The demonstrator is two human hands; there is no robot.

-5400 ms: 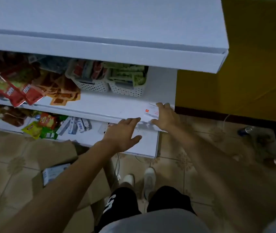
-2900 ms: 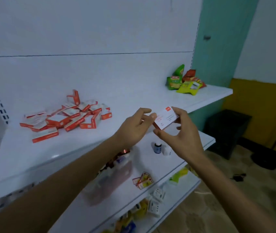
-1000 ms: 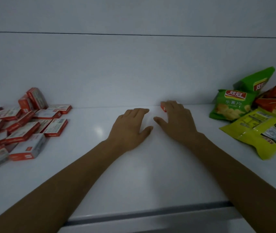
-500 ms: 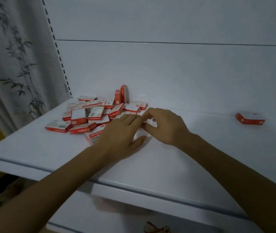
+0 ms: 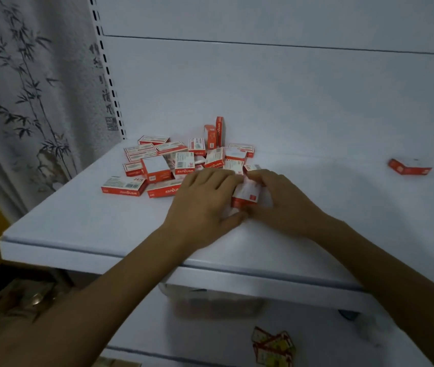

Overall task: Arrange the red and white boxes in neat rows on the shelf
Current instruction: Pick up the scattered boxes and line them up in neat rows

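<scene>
A loose pile of several red and white boxes (image 5: 179,160) lies on the white shelf (image 5: 83,221), toward its back left. One box (image 5: 246,193) is lifted at the pile's near right edge, held between both hands. My left hand (image 5: 202,205) grips its left side, thumb beneath it. My right hand (image 5: 282,200) grips its right side with curled fingers. A single red and white box (image 5: 409,166) lies flat, far right on the shelf, apart from the pile.
A slotted shelf upright (image 5: 106,70) and a bamboo-print curtain (image 5: 25,88) stand at the left. A lower shelf (image 5: 316,348) holds a clear container (image 5: 210,303) and small snack packets (image 5: 274,345). The white back panel (image 5: 263,88) closes the shelf behind the pile.
The view moved from the lower shelf up to this shelf. The box I carried now lies alone at the far right. Both hands have reached the pile and lifted one box.
</scene>
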